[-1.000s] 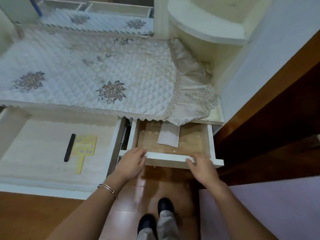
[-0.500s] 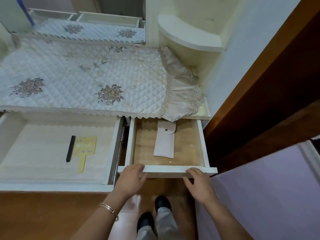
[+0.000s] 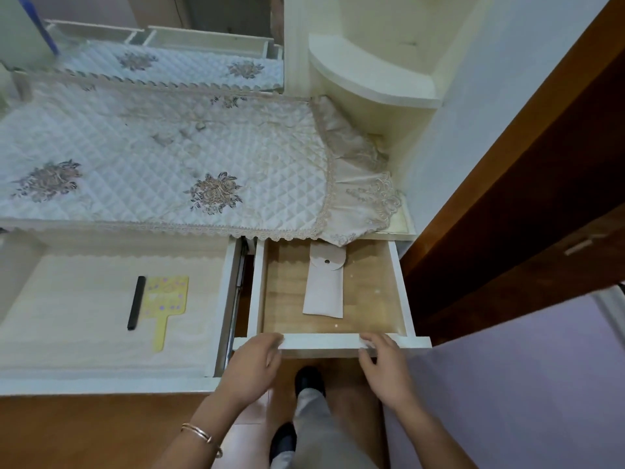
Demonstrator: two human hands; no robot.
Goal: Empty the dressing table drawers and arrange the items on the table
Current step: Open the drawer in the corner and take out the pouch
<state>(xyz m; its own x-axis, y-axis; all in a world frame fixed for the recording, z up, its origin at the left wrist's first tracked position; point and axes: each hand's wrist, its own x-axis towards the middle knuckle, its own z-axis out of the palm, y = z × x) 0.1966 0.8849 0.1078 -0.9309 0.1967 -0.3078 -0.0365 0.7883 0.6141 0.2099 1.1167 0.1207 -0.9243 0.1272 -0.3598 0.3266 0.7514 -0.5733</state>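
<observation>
The small right drawer (image 3: 402,292) of the dressing table stands pulled out. My left hand (image 3: 252,365) grips its front edge at the left and my right hand (image 3: 385,363) grips it at the right. A pale pouch with a snap flap (image 3: 325,282) lies inside on the wooden bottom. The wide left drawer (image 3: 223,299) is also out, holding a black stick-shaped item (image 3: 136,302) and a yellow flat hand mirror or paddle (image 3: 165,306) side by side. A white quilted cloth with embroidered flowers (image 3: 152,170) covers the table top.
A mirror (image 3: 152,38) stands behind the table. A cream corner shelf (image 3: 372,82) rises at the right. A dark brown wooden door or panel (image 3: 527,204) is close to the right drawer. My legs and black shoes (image 3: 306,380) are below the drawer, on a wooden floor.
The right drawer has slid out toward me with both hands on its front, uncovering the whole pouch that was partly under the cloth's frill.
</observation>
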